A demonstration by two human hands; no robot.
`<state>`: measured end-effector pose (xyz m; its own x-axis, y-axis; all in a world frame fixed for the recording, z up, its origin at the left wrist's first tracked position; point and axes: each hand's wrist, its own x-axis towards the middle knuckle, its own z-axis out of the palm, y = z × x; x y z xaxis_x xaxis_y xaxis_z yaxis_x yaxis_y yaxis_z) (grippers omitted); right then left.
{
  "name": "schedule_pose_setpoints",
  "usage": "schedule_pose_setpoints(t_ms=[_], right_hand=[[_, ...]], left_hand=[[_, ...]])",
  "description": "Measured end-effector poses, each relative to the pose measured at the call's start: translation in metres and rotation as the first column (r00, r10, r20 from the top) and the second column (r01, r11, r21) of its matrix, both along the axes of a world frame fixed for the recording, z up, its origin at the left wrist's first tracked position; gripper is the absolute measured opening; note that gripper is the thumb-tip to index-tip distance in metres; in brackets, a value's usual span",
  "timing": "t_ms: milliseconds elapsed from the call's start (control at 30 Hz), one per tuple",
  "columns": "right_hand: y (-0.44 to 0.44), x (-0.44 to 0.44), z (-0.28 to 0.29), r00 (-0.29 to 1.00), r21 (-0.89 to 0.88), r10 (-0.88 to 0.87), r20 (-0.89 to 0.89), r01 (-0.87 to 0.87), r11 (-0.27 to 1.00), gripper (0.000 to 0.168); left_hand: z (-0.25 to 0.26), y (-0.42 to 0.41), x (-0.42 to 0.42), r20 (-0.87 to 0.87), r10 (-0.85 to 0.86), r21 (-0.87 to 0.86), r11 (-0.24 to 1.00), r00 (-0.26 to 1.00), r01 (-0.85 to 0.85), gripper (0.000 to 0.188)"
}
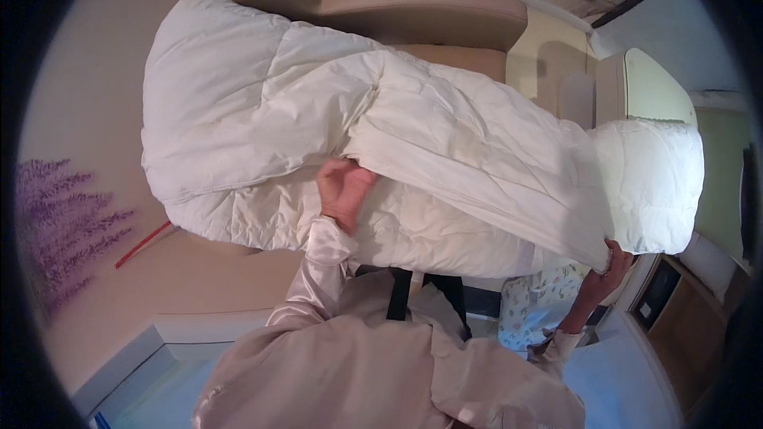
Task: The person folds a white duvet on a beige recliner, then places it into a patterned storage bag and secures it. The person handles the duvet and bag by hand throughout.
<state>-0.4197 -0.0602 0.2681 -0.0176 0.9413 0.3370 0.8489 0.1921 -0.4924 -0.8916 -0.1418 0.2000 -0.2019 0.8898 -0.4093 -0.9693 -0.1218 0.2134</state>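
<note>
A thick white quilted duvet (441, 101) lies in a bunched, folded heap across the view, from the upper left to the right side. My left hand (344, 187) is at the middle of its near part, its fingertips hidden under a folded flap of the white cloth. At the lower right, my right hand (614, 265) pinches the corner of that same flap between thumb and fingers. Between my two hands the flap's edge runs slanting down to the right. The duvet's near side hangs close to my body.
A tan padded headboard or sofa back (417, 15) stands behind the duvet. Patterned fabric (524, 310) lies below my right hand. An open wooden cabinet (679, 322) is at the lower right, and a red strip (143, 244) at the left.
</note>
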Motion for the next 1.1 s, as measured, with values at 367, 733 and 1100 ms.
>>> schedule_pose_setpoints(t_ms=[367, 733, 1100], right_hand=[[-0.007, 0.022, -0.003, 0.992, -0.138, 0.125, -0.026, -0.127, 0.982, 0.024], [-0.086, 0.043, -0.102, 0.876, -0.440, 0.421, 0.236, -0.290, 0.850, 0.014], [-0.028, -0.005, -0.080, 0.651, -0.737, 0.703, 0.285, -0.320, 0.595, 0.020]], left_hand=[[0.102, -0.008, -0.044, -0.682, 0.029, -0.326, 0.883, 0.731, -0.339, 0.037], [0.066, -0.187, 0.019, -0.736, -0.274, -0.648, 0.550, 0.619, -0.527, 0.036], [0.034, -0.187, 0.002, -0.691, -0.404, -0.686, 0.628, 0.600, -0.367, 0.033]])
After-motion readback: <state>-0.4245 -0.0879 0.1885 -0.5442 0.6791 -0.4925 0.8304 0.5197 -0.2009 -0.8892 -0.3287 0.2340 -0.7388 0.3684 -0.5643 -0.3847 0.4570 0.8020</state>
